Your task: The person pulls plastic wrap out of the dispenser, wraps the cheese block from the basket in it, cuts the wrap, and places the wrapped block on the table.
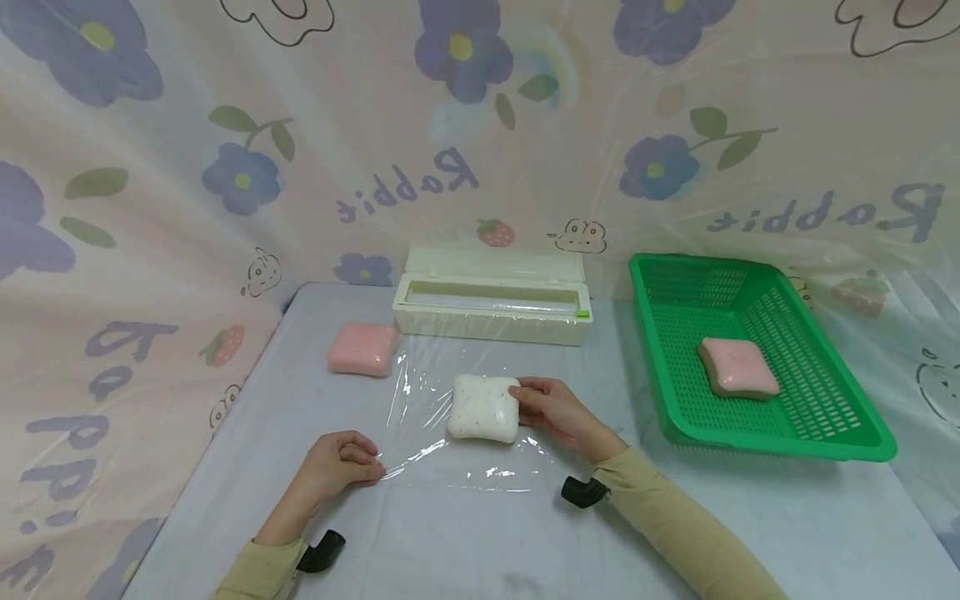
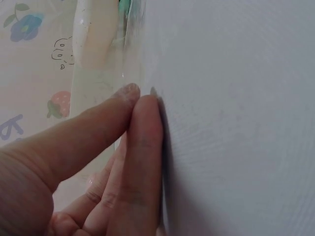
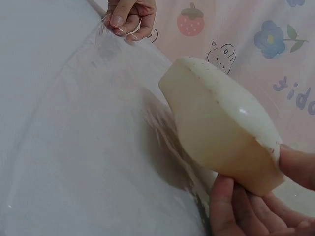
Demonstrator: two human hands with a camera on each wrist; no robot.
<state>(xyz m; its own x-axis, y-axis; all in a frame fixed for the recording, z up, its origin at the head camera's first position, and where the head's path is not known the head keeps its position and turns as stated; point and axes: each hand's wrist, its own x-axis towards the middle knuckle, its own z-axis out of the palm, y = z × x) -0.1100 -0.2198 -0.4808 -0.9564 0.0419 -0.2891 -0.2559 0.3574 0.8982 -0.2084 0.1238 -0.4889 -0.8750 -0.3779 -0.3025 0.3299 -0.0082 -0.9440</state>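
Observation:
A white, speckled, pillow-shaped block (image 1: 484, 408), like a bar of soap, is held by my right hand (image 1: 558, 412) at its right edge. The right wrist view shows the thumb on top of the block (image 3: 224, 123) and the fingers under it, its near side tilted up over the film. A sheet of clear cling film (image 1: 420, 392) stretches from the dispenser box (image 1: 491, 321) toward me, under the block. My left hand (image 1: 341, 462) pinches the film's near left corner; thumb and index finger (image 2: 145, 123) meet at the tips in the left wrist view.
A pink block (image 1: 363, 349) of the same shape lies left of the film. At right stands a green perforated basket (image 1: 780, 446) with another pink block (image 1: 738, 367) inside. The dispenser's lid (image 1: 495, 263) is raised at the back, before a printed curtain (image 1: 360, 108).

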